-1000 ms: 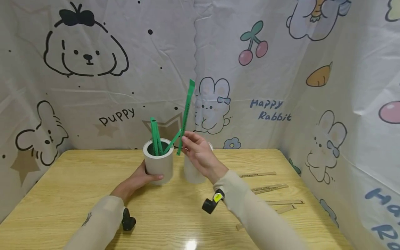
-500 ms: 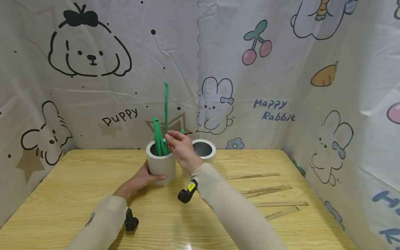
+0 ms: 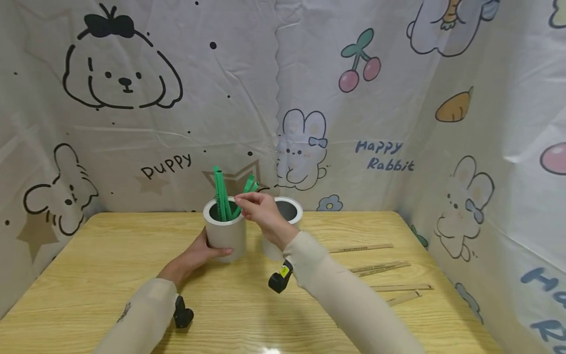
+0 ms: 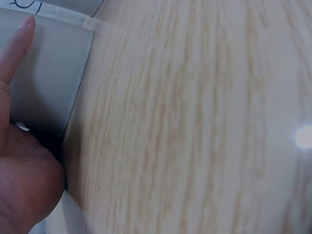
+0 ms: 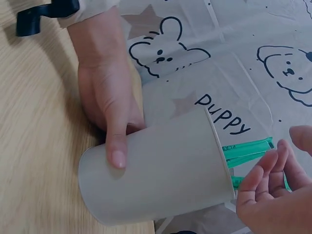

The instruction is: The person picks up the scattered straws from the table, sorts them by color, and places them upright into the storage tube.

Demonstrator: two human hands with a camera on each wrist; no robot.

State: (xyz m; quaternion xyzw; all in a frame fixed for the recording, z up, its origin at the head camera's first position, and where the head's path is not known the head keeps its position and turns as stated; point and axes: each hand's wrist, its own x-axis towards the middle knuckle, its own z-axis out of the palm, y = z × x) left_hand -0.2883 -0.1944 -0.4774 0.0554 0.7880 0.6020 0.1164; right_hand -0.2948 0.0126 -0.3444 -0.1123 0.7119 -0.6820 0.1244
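Note:
My left hand grips a pale grey cylindrical cup from its left side, thumb laid across the front. The cup stands upright on the table. Long, narrow green printed packets lean in it, some toward the left rim and others toward the right. At the cup's right rim is my right hand, fingers bent. In the right wrist view its thumb is apart from the fingertips, with nothing held between them, and green packets show just beyond. The left wrist view shows the left index finger along the cup wall.
A second pale cup stands right behind my right hand, its dark inside showing. Several narrow brown printed packets lie on the wooden table at the right, partly behind the right sleeve. A cartoon-printed cloth hangs around the table.
My right hand has brought a green packet from the right over to the gripped cup, lowered it in and let go. It now leans at the right rim. The left hand keeps its grip.

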